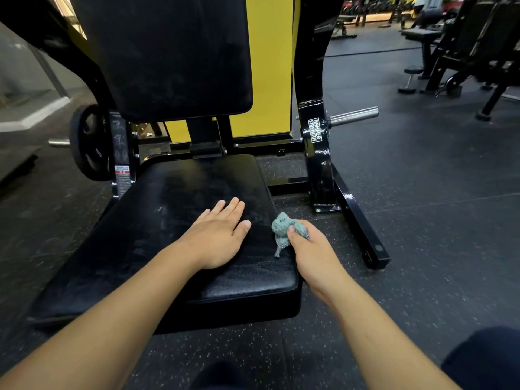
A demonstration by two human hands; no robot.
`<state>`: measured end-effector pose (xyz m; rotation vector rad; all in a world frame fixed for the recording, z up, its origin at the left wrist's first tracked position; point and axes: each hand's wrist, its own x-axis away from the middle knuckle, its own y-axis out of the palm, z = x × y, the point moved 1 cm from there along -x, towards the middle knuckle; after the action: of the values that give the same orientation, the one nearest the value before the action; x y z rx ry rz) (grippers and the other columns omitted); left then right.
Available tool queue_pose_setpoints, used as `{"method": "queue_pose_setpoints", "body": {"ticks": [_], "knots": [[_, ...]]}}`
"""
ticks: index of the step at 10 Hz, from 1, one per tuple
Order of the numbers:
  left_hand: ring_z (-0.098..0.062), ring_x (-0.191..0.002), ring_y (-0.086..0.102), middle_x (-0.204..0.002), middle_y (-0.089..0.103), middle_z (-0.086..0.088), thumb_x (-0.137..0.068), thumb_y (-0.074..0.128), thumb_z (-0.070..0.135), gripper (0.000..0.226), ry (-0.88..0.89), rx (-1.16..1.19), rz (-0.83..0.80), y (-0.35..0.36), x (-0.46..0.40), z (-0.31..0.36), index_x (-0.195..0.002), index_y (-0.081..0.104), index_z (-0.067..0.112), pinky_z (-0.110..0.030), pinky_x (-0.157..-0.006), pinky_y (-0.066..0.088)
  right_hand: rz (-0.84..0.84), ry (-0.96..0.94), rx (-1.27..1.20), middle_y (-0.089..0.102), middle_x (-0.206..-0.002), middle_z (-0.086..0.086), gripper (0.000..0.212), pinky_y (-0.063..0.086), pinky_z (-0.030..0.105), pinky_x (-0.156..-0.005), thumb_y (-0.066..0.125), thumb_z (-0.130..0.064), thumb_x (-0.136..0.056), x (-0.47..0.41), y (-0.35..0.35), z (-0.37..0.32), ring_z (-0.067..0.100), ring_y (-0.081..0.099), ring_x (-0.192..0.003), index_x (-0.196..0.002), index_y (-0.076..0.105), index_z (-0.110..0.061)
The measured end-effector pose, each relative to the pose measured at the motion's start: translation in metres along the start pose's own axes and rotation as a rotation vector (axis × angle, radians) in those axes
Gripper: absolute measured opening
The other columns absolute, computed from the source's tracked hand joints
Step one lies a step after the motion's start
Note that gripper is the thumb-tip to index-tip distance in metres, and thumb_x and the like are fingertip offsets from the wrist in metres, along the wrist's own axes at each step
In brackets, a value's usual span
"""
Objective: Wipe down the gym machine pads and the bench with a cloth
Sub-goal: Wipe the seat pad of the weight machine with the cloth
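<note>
Here the right hand [306,249] grips a bunched, pale green knitted cloth [282,230] at the right edge of the black padded vinyl seat [168,220], thumb pinching it against curled fingers. The left hand [218,235] lies flat on the seat, fingers straight, palm down. The seat shows dull smears, so wiping it looks to be the step in hand. Next, the cloth probably needs pressing onto the pad and sweeping across; the black upright back pad [168,52] seems yet to do.

Bunched teal cloth [284,230] beside dusty black seat pad [180,220]
</note>
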<state>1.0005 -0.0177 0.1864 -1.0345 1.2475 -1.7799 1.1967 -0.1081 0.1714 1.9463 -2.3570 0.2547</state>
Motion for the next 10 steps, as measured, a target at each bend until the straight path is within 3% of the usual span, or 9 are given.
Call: {"method": "queue_pose_setpoints", "body": {"ticks": [1, 2, 3, 6, 7, 8, 10], "knots": [[-0.012, -0.158, -0.012, -0.171, -0.011, 0.012, -0.108, 0.011, 0.056, 0.065, -0.001, -0.007, 0.007, 0.001, -0.001, 0.000, -0.165, -0.001, 0.028, -0.039, -0.130, -0.002, -0.012, -0.004, 0.055, 0.076, -0.105, -0.010, 0.023, 0.052, 0.051, -0.103, 0.047, -0.035, -0.108, 0.001, 0.001, 0.002, 0.015, 0.070, -0.105, -0.105, 0.069, -0.041], [-0.013, -0.158, -0.012, -0.171, -0.011, 0.012, -0.108, 0.011, 0.057, 0.065, 0.000, -0.006, 0.008, 0.001, -0.002, 0.001, -0.165, -0.001, 0.028, -0.039, -0.129, -0.002, -0.016, -0.004, 0.089, 0.075, -0.101, -0.013, 0.025, 0.054, 0.032, -0.094, 0.045, -0.030, -0.110, 0.026, -0.007, 0.007, 0.006, 0.069, -0.097, -0.104, 0.069, -0.037], [-0.013, -0.158, -0.012, -0.171, -0.011, 0.012, -0.108, 0.011, 0.057, 0.066, 0.001, 0.001, 0.007, 0.001, -0.003, 0.001, -0.165, -0.002, 0.028, -0.040, -0.129, -0.002, -0.016, -0.014, 0.111, 0.072, -0.087, -0.017, 0.025, 0.047, 0.013, -0.072, 0.045, -0.026, -0.110, 0.055, -0.016, 0.008, -0.003, 0.062, -0.078, -0.101, 0.068, -0.031], [-0.010, -0.158, -0.011, -0.171, -0.010, 0.015, -0.107, 0.012, 0.058, 0.065, 0.019, 0.026, 0.025, 0.002, -0.002, -0.002, -0.165, 0.001, 0.031, -0.039, -0.129, -0.002, 0.052, -0.009, 0.068, 0.070, -0.079, -0.021, 0.024, 0.043, 0.008, -0.066, 0.047, -0.022, -0.110, 0.064, -0.008, 0.006, -0.010, 0.059, -0.070, -0.099, 0.068, -0.027], [-0.011, -0.158, -0.009, -0.171, -0.008, 0.014, -0.107, 0.012, 0.057, 0.065, 0.018, 0.029, 0.041, 0.002, -0.003, -0.002, -0.165, 0.002, 0.030, -0.039, -0.129, -0.001, 0.063, -0.006, 0.058, 0.076, -0.101, -0.015, 0.025, 0.053, 0.030, -0.093, 0.046, -0.025, -0.110, 0.036, -0.002, 0.002, 0.002, 0.069, -0.098, -0.106, 0.070, -0.031], [-0.012, -0.159, -0.008, -0.172, -0.007, 0.013, -0.107, 0.012, 0.057, 0.065, 0.015, 0.018, 0.048, 0.003, -0.003, -0.003, -0.165, 0.003, 0.029, -0.039, -0.130, 0.000, 0.077, -0.015, 0.049, 0.076, -0.104, -0.013, 0.024, 0.053, 0.036, -0.097, 0.046, -0.027, -0.110, 0.030, 0.002, 0.005, 0.006, 0.069, -0.102, -0.108, 0.070, -0.033], [-0.014, -0.159, -0.007, -0.172, -0.006, 0.011, -0.108, 0.012, 0.055, 0.065, 0.010, 0.012, 0.046, 0.005, -0.002, -0.001, -0.166, 0.003, 0.028, -0.041, -0.130, 0.001, 0.082, 0.012, 0.108, 0.072, -0.093, -0.012, 0.024, 0.045, 0.022, -0.074, 0.046, -0.029, -0.110, 0.072, -0.009, 0.009, 0.002, 0.063, -0.082, -0.100, 0.067, -0.033]]}}
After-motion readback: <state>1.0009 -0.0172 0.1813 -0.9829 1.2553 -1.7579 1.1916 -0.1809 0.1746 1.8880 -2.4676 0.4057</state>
